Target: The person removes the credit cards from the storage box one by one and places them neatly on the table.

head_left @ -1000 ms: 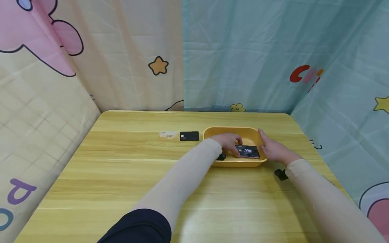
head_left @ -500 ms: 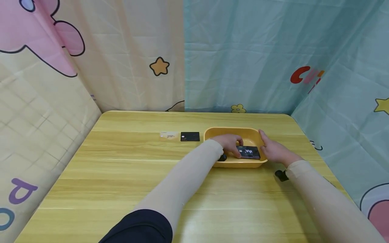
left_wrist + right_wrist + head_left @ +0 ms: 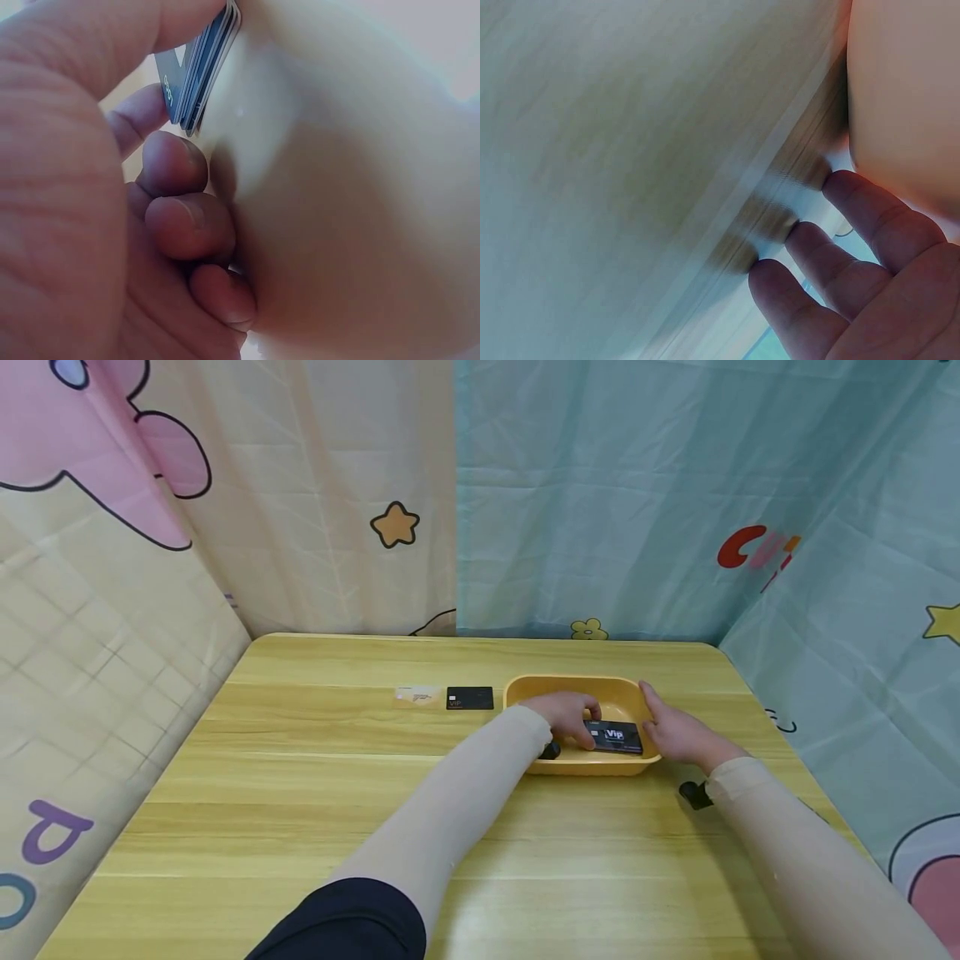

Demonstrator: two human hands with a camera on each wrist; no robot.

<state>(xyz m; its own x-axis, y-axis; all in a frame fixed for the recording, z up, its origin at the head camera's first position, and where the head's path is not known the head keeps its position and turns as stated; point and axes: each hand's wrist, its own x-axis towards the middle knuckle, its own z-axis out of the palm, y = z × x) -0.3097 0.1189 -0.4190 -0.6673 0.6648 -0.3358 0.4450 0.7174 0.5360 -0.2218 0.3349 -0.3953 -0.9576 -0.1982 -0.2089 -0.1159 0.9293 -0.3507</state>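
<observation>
Two arms (image 3: pixel 442 818) extended; left fingers (image 3: pixel 141 114) pinching card stack (image 3: pixel 196 79).

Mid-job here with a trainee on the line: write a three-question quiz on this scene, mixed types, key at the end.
1. Multiple choice: which hand pinches the stack of cards? a) right; b) left; c) neither.
2. True or false: the right hand is at the right end of the yellow tray.
3. Count: how many cards can be seen on the table, outside the tray?

Key
1. b: the left hand, inside the tray.
2. True.
3. Two: a pale card and a black card, both left of the tray.
</observation>
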